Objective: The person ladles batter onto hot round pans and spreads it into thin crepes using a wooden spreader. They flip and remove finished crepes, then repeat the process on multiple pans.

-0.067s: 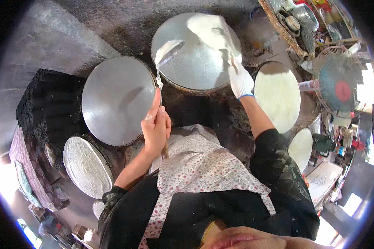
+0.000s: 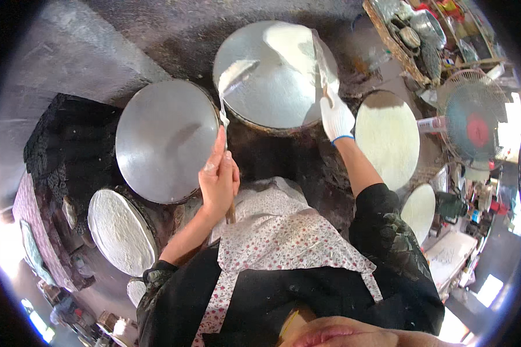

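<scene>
While the long-handled tool (image 2: 236, 74) is gripped by the left hand (image 2: 217, 180) and the spreader (image 2: 326, 70) by the gloved right hand (image 2: 337, 119), the white batter (image 2: 290, 44) on the far griddle (image 2: 267, 105) may be left uneven if the spreader is pressed too hard or tilted.

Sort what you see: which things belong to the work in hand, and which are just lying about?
In use:
Bare left hand, holding long-handled white-coated utensil
White-gloved right hand, holding flat white-smeared tool
Round grey metal griddle, white batter-like coating

Apparently just lying about:
Round wire-caged fan with red centre
Round silver metal bowl
Pink patterned cloth
</scene>
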The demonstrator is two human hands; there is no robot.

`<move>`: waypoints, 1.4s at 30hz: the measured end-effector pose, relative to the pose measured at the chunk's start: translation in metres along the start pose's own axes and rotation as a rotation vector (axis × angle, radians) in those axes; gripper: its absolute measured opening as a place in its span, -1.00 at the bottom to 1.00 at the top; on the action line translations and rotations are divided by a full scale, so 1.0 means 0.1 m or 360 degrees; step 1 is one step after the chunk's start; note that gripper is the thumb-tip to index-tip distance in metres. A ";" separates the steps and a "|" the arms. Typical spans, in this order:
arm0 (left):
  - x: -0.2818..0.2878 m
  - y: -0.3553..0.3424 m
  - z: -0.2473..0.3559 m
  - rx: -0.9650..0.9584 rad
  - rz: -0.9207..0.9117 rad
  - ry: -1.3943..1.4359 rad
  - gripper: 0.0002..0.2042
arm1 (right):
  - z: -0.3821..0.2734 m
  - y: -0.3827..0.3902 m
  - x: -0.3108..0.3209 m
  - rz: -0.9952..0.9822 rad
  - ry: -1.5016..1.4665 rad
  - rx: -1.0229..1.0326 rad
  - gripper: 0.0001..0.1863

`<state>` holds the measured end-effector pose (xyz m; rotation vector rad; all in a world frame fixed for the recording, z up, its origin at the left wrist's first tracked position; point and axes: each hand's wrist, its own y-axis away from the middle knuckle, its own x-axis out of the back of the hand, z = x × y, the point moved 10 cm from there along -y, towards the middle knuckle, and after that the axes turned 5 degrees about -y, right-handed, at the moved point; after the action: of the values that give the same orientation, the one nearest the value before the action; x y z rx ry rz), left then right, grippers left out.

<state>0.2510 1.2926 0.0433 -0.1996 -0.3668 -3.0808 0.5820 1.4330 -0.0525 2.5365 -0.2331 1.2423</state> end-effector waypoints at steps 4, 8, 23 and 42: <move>-0.14 0.10 0.05 -0.0085 0.0051 0.0057 -0.49 | -0.49 0.07 0.24 0.0524 0.0642 0.0626 -0.48; -0.28 0.19 0.02 -0.0018 0.0170 0.0154 -0.50 | -0.08 -0.11 0.22 0.0058 0.0000 0.0246 -0.51; -0.75 0.49 0.12 -0.0086 0.0458 0.0105 -0.47 | -0.27 -0.39 0.21 -0.0048 0.0407 0.1032 -0.48; -0.94 0.65 0.05 -0.0060 0.0634 0.0095 -0.47 | -0.32 -0.65 0.48 -0.0232 0.0096 0.0963 -0.60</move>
<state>0.3480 1.2323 0.0513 -0.1584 -0.2324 -2.6947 0.6051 1.5043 -0.0090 2.9234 0.3975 1.5002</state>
